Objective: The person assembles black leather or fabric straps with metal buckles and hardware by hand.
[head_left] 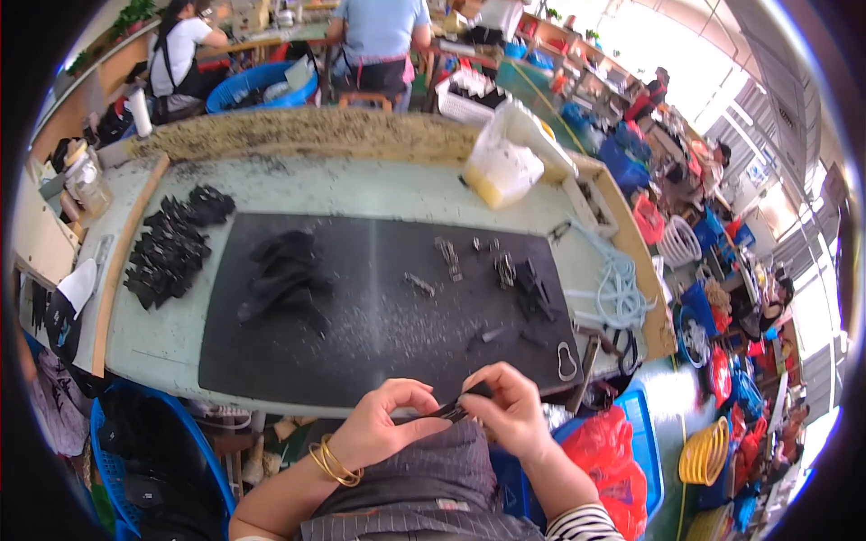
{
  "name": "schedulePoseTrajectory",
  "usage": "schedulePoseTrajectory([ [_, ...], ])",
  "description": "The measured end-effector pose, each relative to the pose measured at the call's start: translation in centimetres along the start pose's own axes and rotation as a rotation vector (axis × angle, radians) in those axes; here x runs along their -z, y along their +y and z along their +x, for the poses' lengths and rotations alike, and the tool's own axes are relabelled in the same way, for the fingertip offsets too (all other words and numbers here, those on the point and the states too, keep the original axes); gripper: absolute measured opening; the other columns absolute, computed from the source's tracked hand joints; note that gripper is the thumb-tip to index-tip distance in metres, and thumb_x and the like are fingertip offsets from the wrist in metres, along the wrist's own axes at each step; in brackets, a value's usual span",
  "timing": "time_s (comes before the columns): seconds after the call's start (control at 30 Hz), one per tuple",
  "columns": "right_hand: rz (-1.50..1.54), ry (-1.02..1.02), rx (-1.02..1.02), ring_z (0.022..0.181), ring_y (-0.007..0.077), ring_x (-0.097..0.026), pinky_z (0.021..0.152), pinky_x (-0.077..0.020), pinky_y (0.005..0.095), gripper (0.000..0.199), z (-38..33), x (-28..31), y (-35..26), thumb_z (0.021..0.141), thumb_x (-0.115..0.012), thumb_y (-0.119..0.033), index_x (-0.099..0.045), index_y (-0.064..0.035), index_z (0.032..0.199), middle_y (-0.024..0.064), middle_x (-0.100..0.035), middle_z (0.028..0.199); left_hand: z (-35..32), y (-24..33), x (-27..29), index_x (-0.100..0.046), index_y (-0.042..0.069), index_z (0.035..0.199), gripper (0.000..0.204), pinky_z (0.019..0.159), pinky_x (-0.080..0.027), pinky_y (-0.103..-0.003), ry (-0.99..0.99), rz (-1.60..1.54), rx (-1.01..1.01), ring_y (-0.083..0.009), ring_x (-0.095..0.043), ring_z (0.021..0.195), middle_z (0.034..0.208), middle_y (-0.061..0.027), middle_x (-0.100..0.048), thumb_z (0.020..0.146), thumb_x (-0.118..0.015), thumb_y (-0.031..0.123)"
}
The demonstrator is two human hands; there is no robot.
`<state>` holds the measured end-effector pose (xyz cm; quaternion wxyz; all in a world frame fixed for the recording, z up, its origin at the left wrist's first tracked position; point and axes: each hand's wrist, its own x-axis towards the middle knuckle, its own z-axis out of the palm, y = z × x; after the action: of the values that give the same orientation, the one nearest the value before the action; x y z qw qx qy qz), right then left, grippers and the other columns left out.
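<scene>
A small black strap piece (pixel 458 410) is pinched between left hand (pixel 383 424) and right hand (pixel 510 410) at six o'clock, held over the lap for close handling. Black mat (pixel 379 334) lies at twelve o'clock; a black parts pile (pixel 171 248) is kept at ten, metal clips (pixel 451 257) at one.

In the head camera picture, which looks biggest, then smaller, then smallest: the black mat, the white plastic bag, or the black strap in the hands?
1. Black mat, by far.
2. White plastic bag, though it sits farther away.
3. Black strap, pinched by the left hand and right hand.

Both forearms come in from the near edge; the left hand (pixel 383 422) and right hand (pixel 511 410) meet, fingers curled and pinching.
</scene>
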<state>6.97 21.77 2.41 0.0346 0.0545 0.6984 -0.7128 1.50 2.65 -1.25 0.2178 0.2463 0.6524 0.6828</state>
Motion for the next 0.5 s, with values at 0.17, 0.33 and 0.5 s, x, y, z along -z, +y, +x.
schedulePoseTrajectory([
  [0.17, 0.339, 0.017, 0.081, 0.081, 0.0084, -0.056, 0.065, -0.0479, 0.021, 0.017, -1.5, 1.7, 2.4, 0.085, -0.06, -0.001, -0.052, 0.0016, 0.101, 0.007, -0.059, 0.093, -0.7, -0.1, 0.1, -0.061, 0.0, 0.095, 0.018, 0.064, -0.051, -0.024, -0.19, -0.642, 0.416, -0.0158, -0.065, 0.078, 0.084, -0.0082, -0.066, 0.078, -0.067, -0.002],
  [0.33, -0.49, 0.019, 0.168, 0.074, 0.0132, -0.056, 0.062, -0.0448, 0.0253, 0.008, 0.5, 3.6, 2.8, 0.08, -0.063, -0.001, -0.059, 0.0006, 0.087, 0.0083, -0.061, 0.084, -0.5, -0.5, 0.5, -0.061, -0.001, 0.089, 0.016, 0.064, -0.051, -0.022, 0.09, -0.592, 0.444, -0.0146, -0.065, 0.079, 0.085, -0.0109, -0.066, 0.075, -0.069, -0.005],
  [0.5, -1.305, 0.145, 0.557, 0.086, 0.0284, -0.055, 0.071, -0.0482, 0.0356, 0.026, 6.6, 8.2, 3.1, 0.068, -0.061, -0.001, -0.059, -0.0012, 0.095, 0.0115, -0.058, 0.097, -0.3, 0.7, 0.3, -0.057, -0.001, 0.091, 0.018, 0.072, -0.053, -0.022, 0.211, -0.269, 0.148, -0.0129, -0.064, 0.082, 0.09, -0.0128, -0.066, 0.077, -0.067, -0.007],
])
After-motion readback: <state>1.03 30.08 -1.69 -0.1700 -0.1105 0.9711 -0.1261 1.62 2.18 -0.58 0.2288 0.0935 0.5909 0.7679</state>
